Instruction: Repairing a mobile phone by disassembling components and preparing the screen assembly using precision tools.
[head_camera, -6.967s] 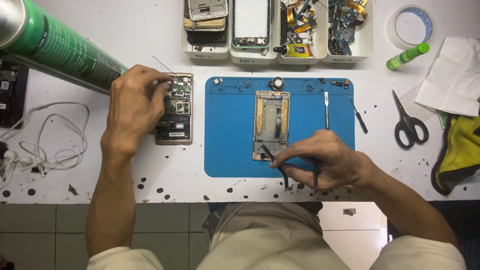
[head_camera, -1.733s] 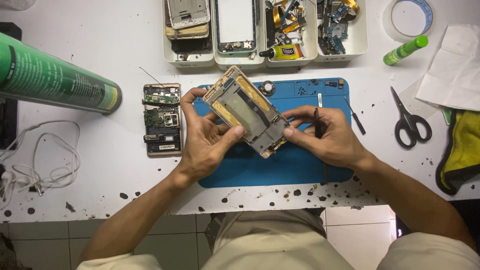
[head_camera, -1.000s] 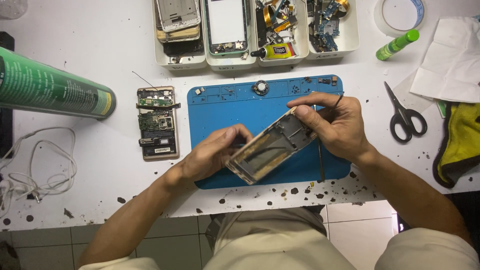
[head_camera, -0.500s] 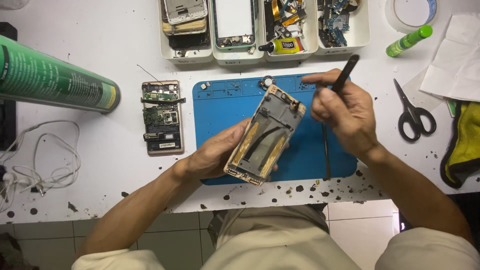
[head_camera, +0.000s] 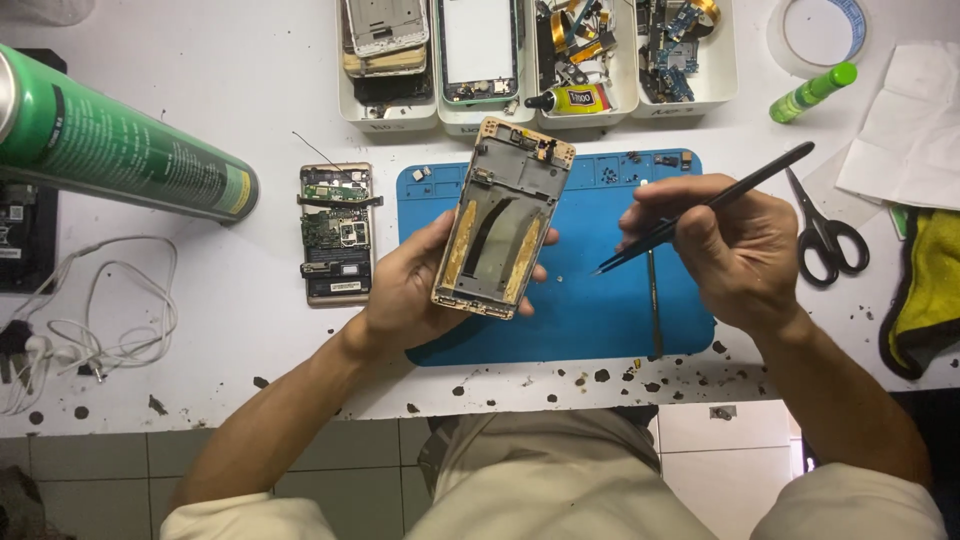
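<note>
Phone frame (head_camera: 503, 222) stripped, gripped in the left hand (head_camera: 415, 290) – right hand (head_camera: 735, 245) pinches tweezers (head_camera: 700, 208); circuit board (head_camera: 335, 232) lies apart, unfitted.

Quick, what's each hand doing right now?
Left hand: closed around the phone frame.
Right hand: closed on the black tweezers.

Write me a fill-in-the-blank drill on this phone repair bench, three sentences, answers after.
1. The left hand holds up a gold-edged phone frame over the ____ rubber work mat.
2. The right hand grips slim black ____ pointed toward that frame.
3. The black-handled scissors lie on the white table to the ____ of the mat.

Missing words: blue; tweezers; right
</note>
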